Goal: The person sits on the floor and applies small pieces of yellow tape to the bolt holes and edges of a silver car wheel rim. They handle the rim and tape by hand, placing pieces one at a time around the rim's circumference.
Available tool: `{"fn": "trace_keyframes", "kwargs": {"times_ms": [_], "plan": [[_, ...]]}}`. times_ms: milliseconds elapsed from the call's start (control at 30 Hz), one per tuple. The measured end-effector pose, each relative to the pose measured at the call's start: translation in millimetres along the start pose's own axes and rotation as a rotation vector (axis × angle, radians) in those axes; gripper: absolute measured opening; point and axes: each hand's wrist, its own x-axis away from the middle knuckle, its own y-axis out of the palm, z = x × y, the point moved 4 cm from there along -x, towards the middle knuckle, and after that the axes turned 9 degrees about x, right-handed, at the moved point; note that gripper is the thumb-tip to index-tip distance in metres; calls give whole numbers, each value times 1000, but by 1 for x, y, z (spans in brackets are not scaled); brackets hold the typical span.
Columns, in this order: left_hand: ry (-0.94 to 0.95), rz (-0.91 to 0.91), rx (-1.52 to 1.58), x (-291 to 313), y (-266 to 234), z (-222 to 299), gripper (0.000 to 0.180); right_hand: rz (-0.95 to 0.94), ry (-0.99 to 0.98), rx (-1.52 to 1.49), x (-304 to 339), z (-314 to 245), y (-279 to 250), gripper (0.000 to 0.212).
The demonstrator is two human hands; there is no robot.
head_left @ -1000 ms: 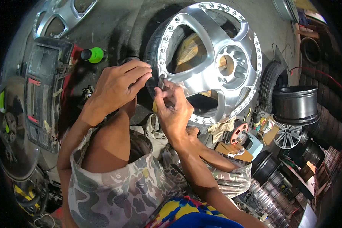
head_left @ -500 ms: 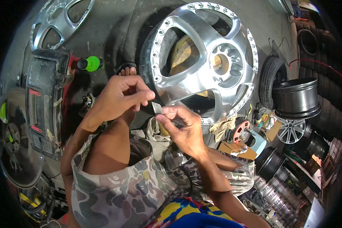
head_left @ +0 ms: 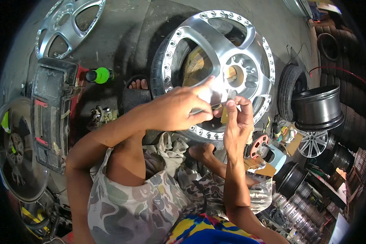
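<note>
A polished silver wheel face [head_left: 219,38], lined with bolt holes around its edge, lies over a tyre [head_left: 158,75] in front of me. My left hand [head_left: 179,107] is above its near left part, one finger stretched across a spoke and the others bent, with gaps between them; I see nothing held in it. Over the lower spokes, my right hand [head_left: 240,122] pinches a small pale flat piece [head_left: 231,95] between thumb and fingers. A yellowish bit shows beside that thumb; whether it belongs to the piece I cannot tell.
At left stand a black-and-red toolbox [head_left: 53,114] and a green bottle [head_left: 101,75]. Another silver wheel face [head_left: 71,28] lies far left. On the right are a tyre [head_left: 290,87], a dark wheel barrel [head_left: 318,105], a pale blue stool-like object [head_left: 277,156] and stacked barrels.
Both hands have moved right and over the wheel, the right one still pinching the pale piece. My left hand has gone from closed fingertips to one finger stretched out.
</note>
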Motion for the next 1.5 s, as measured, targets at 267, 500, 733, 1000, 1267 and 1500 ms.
{"fn": "trace_keyframes", "kwargs": {"times_ms": [267,500,733,1000,1267,1500], "plan": [[2,657,-107,-6,-110,-33,32,91,2,132,-12,13,-30,24],[-284,547,-253,-8,-112,-81,47,-15,-105,874,-14,18,-51,42],[-476,574,-27,21,-75,-74,29,39,-172,886,-21,22,-63,32],[-795,307,403,70,-10,-60,39,196,-539,1106,-40,40,-111,37],[-738,-84,193,66,-21,-15,35,86,-198,687,6,21,-82,22],[-488,-135,390,30,1,10,24,-412,43,240,77,7,13,20]]}}
